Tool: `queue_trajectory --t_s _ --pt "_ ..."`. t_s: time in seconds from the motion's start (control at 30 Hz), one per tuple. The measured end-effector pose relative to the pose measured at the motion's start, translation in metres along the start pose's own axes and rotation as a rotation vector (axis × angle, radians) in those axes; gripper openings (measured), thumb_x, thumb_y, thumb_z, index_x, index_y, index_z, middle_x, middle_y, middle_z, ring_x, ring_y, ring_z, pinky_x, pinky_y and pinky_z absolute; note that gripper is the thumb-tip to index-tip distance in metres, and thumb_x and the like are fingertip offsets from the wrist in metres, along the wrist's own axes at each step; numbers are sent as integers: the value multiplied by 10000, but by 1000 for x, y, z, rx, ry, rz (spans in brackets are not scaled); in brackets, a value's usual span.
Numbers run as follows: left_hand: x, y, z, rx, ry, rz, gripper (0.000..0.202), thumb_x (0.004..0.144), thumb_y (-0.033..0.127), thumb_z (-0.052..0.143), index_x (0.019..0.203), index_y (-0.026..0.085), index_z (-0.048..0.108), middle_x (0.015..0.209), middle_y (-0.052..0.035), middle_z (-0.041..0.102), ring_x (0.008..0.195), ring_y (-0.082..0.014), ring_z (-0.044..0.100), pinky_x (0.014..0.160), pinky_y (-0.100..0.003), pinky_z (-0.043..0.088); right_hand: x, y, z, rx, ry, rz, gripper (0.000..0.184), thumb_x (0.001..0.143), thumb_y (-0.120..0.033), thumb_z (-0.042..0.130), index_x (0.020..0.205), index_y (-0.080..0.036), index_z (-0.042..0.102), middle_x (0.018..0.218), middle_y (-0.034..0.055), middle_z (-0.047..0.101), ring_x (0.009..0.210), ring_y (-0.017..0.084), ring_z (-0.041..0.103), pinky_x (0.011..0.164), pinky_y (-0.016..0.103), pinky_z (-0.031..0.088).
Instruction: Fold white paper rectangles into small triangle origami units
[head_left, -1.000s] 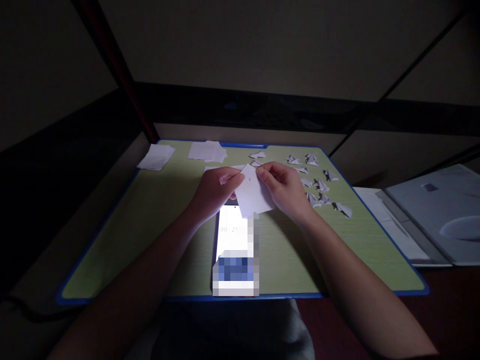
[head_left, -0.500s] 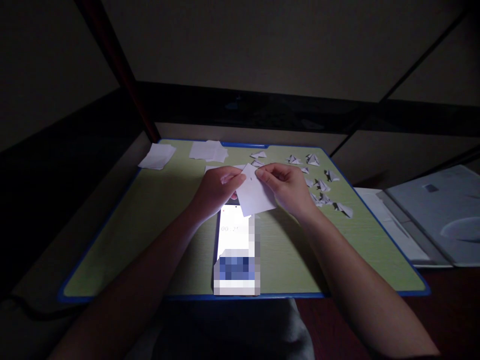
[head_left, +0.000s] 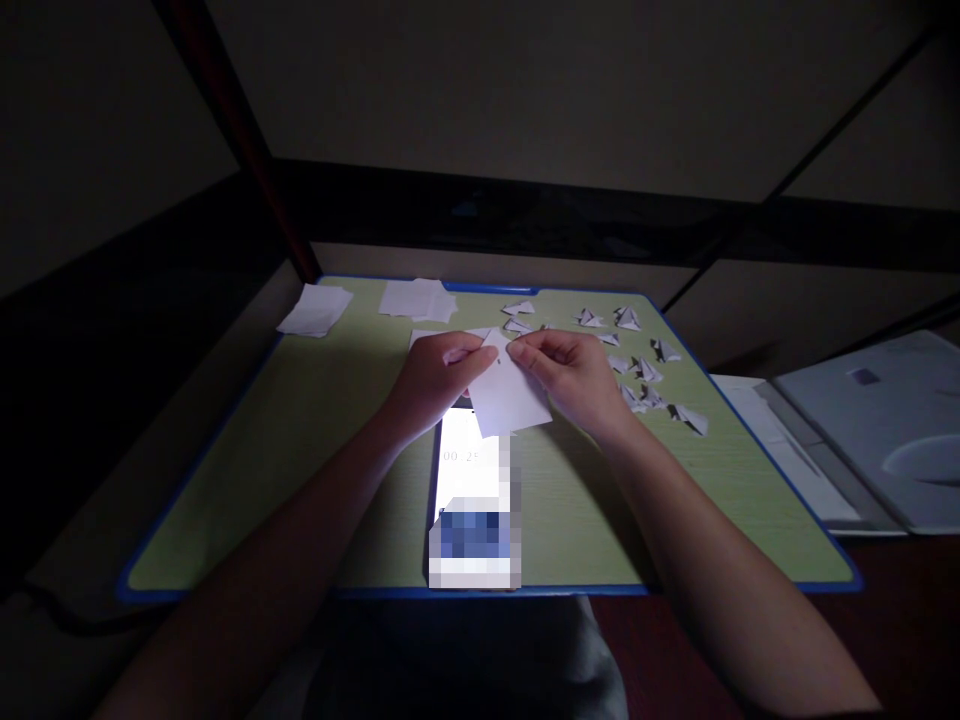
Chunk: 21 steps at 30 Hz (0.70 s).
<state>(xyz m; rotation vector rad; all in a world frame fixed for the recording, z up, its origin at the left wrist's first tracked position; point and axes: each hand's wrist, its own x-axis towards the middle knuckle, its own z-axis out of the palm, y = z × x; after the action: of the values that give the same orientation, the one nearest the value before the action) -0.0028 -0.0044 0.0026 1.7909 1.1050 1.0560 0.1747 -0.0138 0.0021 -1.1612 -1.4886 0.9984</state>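
Note:
A small white paper slip (head_left: pixel 508 398) hangs between both hands above a green board (head_left: pixel 315 440) with a blue rim. My left hand (head_left: pixel 433 378) pinches the slip's upper left corner. My right hand (head_left: pixel 574 375) pinches the top edge beside it. Under the slip lies a lit phone (head_left: pixel 471 500) showing a timer. Several folded white paper triangles (head_left: pixel 637 370) are scattered to the right of my right hand.
Flat white paper slips lie in a pile (head_left: pixel 417 299) at the board's far edge, and another pile (head_left: pixel 315 309) rests on its far left corner. An open booklet (head_left: pixel 870 430) lies to the right of the board. The surroundings are dark.
Both hands shifted slightly left with the slip, and its top corner is tucked closer between the fingers. The phone timer has advanced.

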Motion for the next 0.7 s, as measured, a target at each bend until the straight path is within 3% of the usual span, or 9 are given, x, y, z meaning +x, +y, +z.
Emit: queue_trajectory --t_s 0.53,0.7 --pt "-1 1 2 94 84 36 313 783 333 575 516 184 508 505 32 463 514 -105 414 479 -250 279 -3 0 4 25 -12 37 305 764 -449 722 751 -152 655 627 -5 589 542 99 477 466 226 321" --pt "-3 4 3 61 105 27 249 775 326 570 578 178 599 550 12 569 545 -117 482 483 -239 314 -5 -7 7 108 -62 83 344 646 -433 831 753 -157 656 646 -1 627 552 108 526 468 225 350"
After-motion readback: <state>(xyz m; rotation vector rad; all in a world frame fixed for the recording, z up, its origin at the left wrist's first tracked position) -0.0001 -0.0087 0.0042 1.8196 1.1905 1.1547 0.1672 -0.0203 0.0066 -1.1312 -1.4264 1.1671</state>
